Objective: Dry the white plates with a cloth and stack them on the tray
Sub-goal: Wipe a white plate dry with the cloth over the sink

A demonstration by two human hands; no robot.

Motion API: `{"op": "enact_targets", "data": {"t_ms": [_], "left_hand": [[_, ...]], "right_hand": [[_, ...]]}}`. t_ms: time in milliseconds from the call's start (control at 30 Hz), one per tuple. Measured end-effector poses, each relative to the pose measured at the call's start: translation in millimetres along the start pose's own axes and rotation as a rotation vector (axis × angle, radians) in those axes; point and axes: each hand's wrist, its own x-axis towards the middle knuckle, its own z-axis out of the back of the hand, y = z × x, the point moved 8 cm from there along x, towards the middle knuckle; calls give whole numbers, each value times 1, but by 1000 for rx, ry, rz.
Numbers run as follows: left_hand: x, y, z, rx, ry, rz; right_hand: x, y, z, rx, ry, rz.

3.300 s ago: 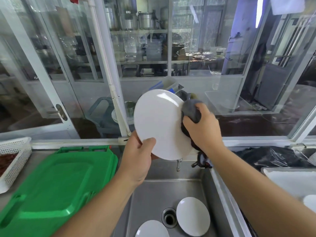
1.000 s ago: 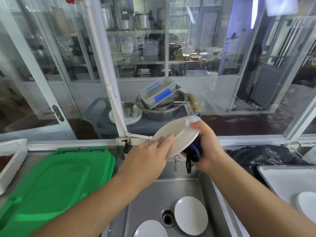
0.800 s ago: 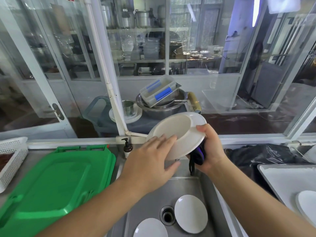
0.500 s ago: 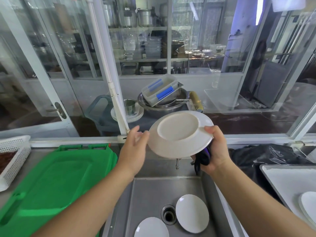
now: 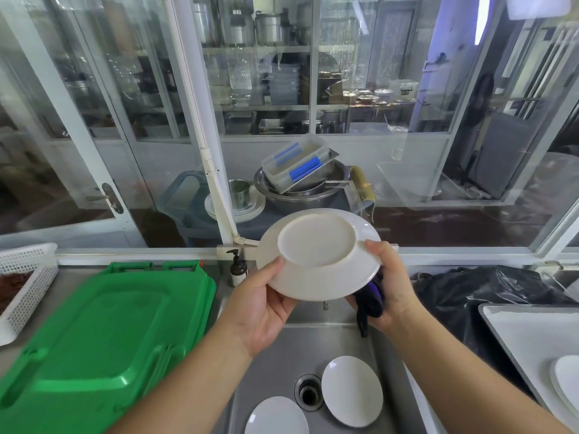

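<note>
Plate (image 5: pixel 316 252) held bottom-up over sink (image 5: pixel 275 355), left hand (image 5: pixel 263 311) gripping its near-left rim, right hand (image 5: pixel 391 286) pinching right rim w/ cloth (image 5: pixel 369 300) bunched in palm. Stiff, light, prob. slick + breakable; hold by rim. 2 more plates in sink.

Cloth (image 5: pixel 371 300): dark, mostly hidden behind the held plate (image 5: pixel 318 253) and inside the right hand (image 5: pixel 390 286); only a bunched part and 1 hanging end show.
Held plate: underside faces the camera; upper face unseen.
Left hand (image 5: pixel 261 303): fingers hidden behind the plate, thumb alone visible on the rim.
Sink plates: 1 (image 5: pixel 275 416) cut off by the bottom edge.
Tray (image 5: pixel 517 333): cut by the right edge; plates on it (image 5: pixel 567 382) partly out of frame, count cannot be told.
White basket (image 5: pixel 26 285): cut by the left edge; brownish contents unidentifiable.
Shelved items behind glass: blurred by reflections.
</note>
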Motion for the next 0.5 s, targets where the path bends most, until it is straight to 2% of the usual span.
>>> {"op": "enact_targets", "data": {"t_ms": [167,233,300,400,500], "left_hand": [[0,-23,2,159,25,-124],[-1,-32,1,258,35,-167],[-2,-38,0,376,40,-189],[-2,-32,-1,576,75,-183],[-4,-20,-9,740,156,-193]], "right_hand": [[14,-1,31,-137,-272,-1],[21,13,43,-213,-396,59],[24,36,48,-317,-452,162],[22,68,30,-607,-376,354],[22,81,-12,-1013,-233,550]]}}
